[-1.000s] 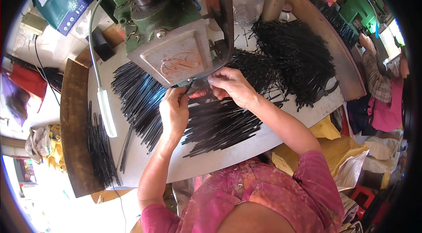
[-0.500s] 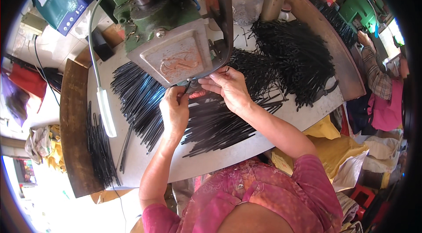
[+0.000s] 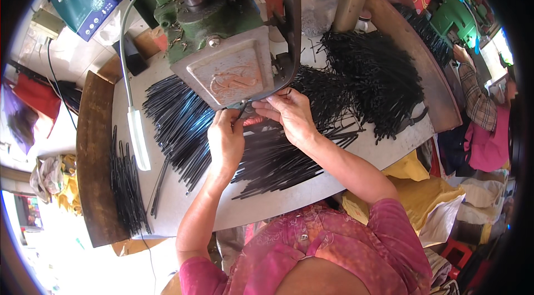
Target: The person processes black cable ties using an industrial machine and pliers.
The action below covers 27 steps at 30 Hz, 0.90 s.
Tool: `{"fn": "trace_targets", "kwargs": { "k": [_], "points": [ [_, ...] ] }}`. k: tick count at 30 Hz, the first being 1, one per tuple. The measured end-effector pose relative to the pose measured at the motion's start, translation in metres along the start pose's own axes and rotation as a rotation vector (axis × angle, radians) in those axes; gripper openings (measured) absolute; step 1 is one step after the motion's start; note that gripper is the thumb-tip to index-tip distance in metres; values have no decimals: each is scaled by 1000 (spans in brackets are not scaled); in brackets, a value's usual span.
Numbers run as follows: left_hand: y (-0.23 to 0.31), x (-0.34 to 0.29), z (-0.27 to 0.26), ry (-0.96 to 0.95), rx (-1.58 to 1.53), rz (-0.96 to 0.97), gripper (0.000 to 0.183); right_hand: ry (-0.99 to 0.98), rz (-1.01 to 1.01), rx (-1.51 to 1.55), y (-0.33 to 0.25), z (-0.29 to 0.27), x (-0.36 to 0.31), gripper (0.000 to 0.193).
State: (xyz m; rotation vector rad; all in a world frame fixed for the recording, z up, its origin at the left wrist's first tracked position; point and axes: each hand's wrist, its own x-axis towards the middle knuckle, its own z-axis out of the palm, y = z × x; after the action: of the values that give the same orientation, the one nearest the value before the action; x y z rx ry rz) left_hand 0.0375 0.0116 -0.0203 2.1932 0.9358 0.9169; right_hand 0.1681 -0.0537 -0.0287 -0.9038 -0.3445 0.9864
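Observation:
My left hand [image 3: 226, 138] is closed in a pinch on a thin black rod [image 3: 243, 109], held just under the front of a green machine head [image 3: 211, 28]. My right hand [image 3: 290, 115] is beside it on the right, thumb and forefinger brought together at the machine's lower edge. A small dark bit shows at its fingertips, too small to make out. Long straight black rods [image 3: 181, 128] lie in a fanned heap left of my hands. More of these rods [image 3: 278, 162] lie below them. The machine's working point is mostly hidden by its grey cover plate [image 3: 228, 72] and my fingers.
A tangled black pile [image 3: 372, 78] covers the table's right side. Rods [image 3: 128, 183] line the left wooden edge board [image 3: 100, 167]. A lit lamp [image 3: 139, 139] hangs on a bent neck. A metal flask [image 3: 351, 0] stands behind. Another person's sleeve [image 3: 477, 94] shows far right.
The whole view has shifted slightly, so the machine sits a little farther right and lower. Both hands keep nearly the same pose beneath it.

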Motion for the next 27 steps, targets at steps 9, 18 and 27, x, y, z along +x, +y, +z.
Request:
{"fn": "trace_targets", "kwargs": {
  "k": [9,18,27],
  "points": [
    [10,-3,0,-40,364,144,14,27,29,13,-4,1,0,14],
    [27,-6,-3,-215,-1112,-789,11,-131,175,-344,-30,-10,-17,8],
    [40,-37,-18,-440,-857,-527,11,-118,109,-325,-32,-3,-50,9]
  ]
}}
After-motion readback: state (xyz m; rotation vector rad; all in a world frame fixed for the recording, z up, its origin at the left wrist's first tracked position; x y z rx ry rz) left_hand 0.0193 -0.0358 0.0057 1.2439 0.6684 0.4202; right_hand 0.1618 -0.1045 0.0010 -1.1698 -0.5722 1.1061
